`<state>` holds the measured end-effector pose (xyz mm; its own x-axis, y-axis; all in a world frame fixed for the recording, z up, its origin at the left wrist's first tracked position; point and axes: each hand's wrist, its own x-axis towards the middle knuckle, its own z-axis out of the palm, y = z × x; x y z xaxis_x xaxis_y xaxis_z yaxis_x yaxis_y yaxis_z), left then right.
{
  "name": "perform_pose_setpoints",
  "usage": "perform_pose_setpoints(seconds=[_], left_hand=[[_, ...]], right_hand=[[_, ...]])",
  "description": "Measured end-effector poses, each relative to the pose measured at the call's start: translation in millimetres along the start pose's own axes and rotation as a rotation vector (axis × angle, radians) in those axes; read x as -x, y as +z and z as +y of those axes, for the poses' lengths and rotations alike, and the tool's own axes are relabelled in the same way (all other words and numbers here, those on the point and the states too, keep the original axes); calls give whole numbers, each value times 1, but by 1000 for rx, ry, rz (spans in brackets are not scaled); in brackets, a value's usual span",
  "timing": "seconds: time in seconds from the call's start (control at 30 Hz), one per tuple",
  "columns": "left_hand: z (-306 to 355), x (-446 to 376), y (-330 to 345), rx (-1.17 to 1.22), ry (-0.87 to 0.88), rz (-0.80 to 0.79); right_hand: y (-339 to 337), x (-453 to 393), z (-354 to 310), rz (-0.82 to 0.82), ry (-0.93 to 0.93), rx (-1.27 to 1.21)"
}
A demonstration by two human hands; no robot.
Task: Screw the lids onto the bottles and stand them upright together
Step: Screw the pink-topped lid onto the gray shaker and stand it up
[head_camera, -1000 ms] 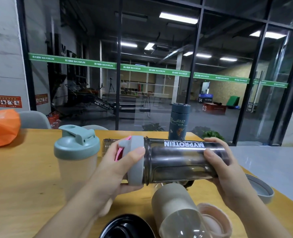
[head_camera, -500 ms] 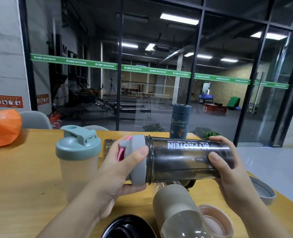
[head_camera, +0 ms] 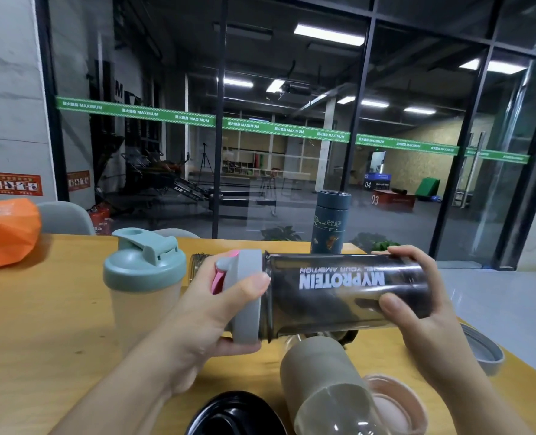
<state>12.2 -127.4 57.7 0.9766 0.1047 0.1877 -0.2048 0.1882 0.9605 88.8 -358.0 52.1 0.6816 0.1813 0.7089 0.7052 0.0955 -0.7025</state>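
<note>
Your left hand (head_camera: 203,312) has its grip closed on the grey lid (head_camera: 248,296) and your right hand (head_camera: 417,306) grips the dark bottle (head_camera: 338,293), held sideways above the table (head_camera: 40,324), hiding a clear jar (head_camera: 197,266) behind. At the bottom edge a black lid (head_camera: 232,416), tan bottle (head_camera: 320,387) and pink lid (head_camera: 398,403) are cut off. Beyond stand a green-capped shaker (head_camera: 144,277), a blue flask (head_camera: 331,221) and glass walls (head_camera: 291,136).

Dim, ceiling-strip-lit scene, glass reflections, soft shadows on the table (head_camera: 40,309), wide-angle bowing at edges.
</note>
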Motion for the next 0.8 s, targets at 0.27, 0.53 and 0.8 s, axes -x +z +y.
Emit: perform_pose_setpoints(seconds=[0.27,0.53,0.8], left_hand=[[-3,-2,5,20,43,59],[2,1,7,121,-45,124],[3,4,11,108,-65,68]], right_hand=[[1,0,5,42,22,-35],[0,-2,0,92,21,12],[2,-2,3,63,44,-27]])
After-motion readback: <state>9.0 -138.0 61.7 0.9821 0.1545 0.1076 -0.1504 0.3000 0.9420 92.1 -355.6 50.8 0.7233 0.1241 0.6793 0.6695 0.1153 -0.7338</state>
